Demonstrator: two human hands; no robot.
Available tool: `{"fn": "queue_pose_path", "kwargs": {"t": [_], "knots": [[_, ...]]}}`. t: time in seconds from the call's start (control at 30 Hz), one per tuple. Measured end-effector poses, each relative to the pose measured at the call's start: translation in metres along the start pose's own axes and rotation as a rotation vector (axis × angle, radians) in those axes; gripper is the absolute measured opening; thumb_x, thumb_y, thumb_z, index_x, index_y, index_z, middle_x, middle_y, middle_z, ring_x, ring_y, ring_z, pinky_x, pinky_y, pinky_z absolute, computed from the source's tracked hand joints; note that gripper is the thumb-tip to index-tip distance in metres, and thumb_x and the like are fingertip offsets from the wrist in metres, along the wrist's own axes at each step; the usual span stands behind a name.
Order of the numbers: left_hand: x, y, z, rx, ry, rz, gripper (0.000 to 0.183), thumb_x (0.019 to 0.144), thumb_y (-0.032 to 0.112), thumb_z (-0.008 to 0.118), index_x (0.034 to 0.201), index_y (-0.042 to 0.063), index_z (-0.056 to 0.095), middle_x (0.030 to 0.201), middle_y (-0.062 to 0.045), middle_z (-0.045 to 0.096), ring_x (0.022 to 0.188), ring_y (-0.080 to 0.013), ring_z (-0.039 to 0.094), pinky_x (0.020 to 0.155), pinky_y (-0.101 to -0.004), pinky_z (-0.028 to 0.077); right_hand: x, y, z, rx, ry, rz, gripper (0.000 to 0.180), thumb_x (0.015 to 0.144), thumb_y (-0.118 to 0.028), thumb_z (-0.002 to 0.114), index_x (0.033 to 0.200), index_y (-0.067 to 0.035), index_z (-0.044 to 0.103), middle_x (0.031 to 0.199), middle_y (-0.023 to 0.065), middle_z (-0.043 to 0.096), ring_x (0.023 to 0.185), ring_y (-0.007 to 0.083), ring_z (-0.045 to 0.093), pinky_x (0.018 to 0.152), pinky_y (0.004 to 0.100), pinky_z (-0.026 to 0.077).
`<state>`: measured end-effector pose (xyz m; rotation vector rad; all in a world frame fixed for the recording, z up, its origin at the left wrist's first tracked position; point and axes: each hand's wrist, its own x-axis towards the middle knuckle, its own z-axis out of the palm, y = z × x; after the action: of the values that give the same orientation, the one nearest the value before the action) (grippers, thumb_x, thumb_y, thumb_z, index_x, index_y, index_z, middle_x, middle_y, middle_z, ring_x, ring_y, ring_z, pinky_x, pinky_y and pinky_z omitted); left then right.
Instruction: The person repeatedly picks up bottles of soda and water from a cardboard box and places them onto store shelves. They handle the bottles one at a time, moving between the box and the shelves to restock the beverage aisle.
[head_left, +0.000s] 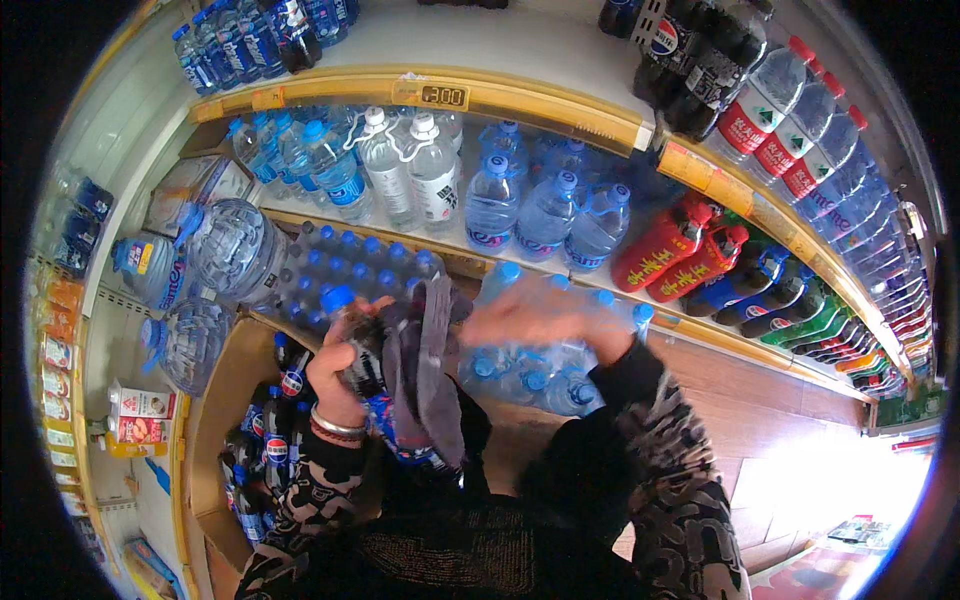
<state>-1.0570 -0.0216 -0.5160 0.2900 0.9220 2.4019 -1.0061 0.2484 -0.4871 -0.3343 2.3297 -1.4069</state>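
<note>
My left hand (337, 371) grips a dark cola bottle (364, 364) with a blue cap, near the middle of the view. A grey cloth (431, 375) lies against the bottle's right side and hides part of it. My right hand (532, 315) is blurred, to the right of the cloth and over a pack of clear water bottles (536, 379) with light blue caps; whether it touches anything cannot be told. Below and left of my left hand, an open cardboard box (206, 442) holds several cola bottles (276, 442).
Behind the hands runs a shelf edge (525, 142) with water jugs (491, 202) and red bottles (664, 240) below it. Large water jugs (232, 247) and a wrapped pack of blue-capped bottles (360, 270) stand at the left. Wooden floor (750, 390) shows at the right.
</note>
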Motion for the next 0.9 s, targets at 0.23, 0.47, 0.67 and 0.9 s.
{"fn": "queue_pose_path", "kwargs": {"t": [0.23, 0.47, 0.67, 0.9], "knots": [[-0.014, -0.021, -0.035, -0.229, 0.002, -0.082, 0.056, 0.070, 0.039, 0.062, 0.114, 0.007, 0.050, 0.118, -0.017, 0.054, 0.112, -0.0345, 0.052, 0.098, -0.0483, 0.042, 0.059, 0.149, 0.007, -0.728, 0.646, 0.324, 0.048, 0.081, -0.060, 0.056, 0.110, -0.026, 0.071, 0.097, 0.0159, 0.070, 0.097, 0.0333, 0.065, 0.088, 0.0407, 0.049], [-0.038, -0.093, -0.017, -0.235, 0.182, -0.346, 0.060, 0.066, 0.039, 0.060, 0.114, 0.005, 0.049, 0.116, -0.020, 0.055, 0.111, -0.0341, 0.054, 0.099, -0.0449, 0.043, 0.101, 0.176, -0.013, -0.434, 0.417, 0.518, 0.043, 0.076, -0.058, 0.057, 0.105, -0.029, 0.072, 0.106, 0.0130, 0.068, 0.102, 0.0318, 0.063, 0.085, 0.0433, 0.049], [-0.058, -0.100, 0.002, -0.454, 0.334, -0.344, 0.063, 0.061, 0.032, 0.067, 0.113, 0.001, 0.050, 0.113, -0.022, 0.058, 0.106, -0.0354, 0.056, 0.096, -0.0452, 0.045, 0.118, 0.211, -0.017, -0.528, 0.363, 0.462, 0.042, 0.076, -0.049, 0.058, 0.110, -0.027, 0.069, 0.100, 0.0185, 0.067, 0.095, 0.0354, 0.064, 0.084, 0.0449, 0.049], [-0.119, -0.087, 0.013, -0.564, 0.556, -0.264, 0.056, 0.062, 0.030, 0.067, 0.108, 0.002, 0.051, 0.110, -0.020, 0.057, 0.109, -0.0350, 0.055, 0.096, -0.0476, 0.045, 0.114, 0.231, 0.013, -0.296, 0.360, 0.470, 0.043, 0.079, -0.040, 0.067, 0.114, -0.015, 0.065, 0.106, 0.0134, 0.067, 0.099, 0.0285, 0.064, 0.087, 0.0387, 0.048]]}}
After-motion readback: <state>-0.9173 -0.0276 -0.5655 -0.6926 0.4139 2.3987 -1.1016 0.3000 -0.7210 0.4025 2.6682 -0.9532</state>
